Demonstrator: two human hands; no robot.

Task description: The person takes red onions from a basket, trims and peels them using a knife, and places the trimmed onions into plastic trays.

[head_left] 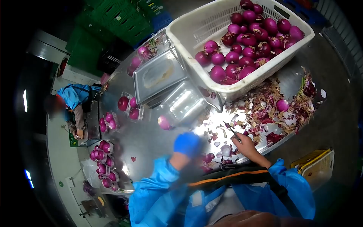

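My left hand [188,145], in a blue glove, is smeared by motion above the metal table, and I cannot make out its fingers. Bare fingers of my right hand [245,146] are closed around a small knife [231,131], its dark blade pointing away from me. Beyond my left hand lies a peeled onion [163,122], beside a transparent plastic tray [183,104]. Onion skins and root trimmings [261,117] spread around the knife and to its right. One purple onion [282,105] rests among those scraps.
A white crate [227,87] of red onions stands at the table's far side, next to a metal scale [159,75]. Several packed onion trays [104,162] line the left edge of the table [147,142]. Another person [75,98] works at the left. A yellow-rimmed bin [315,170] sits lower right.
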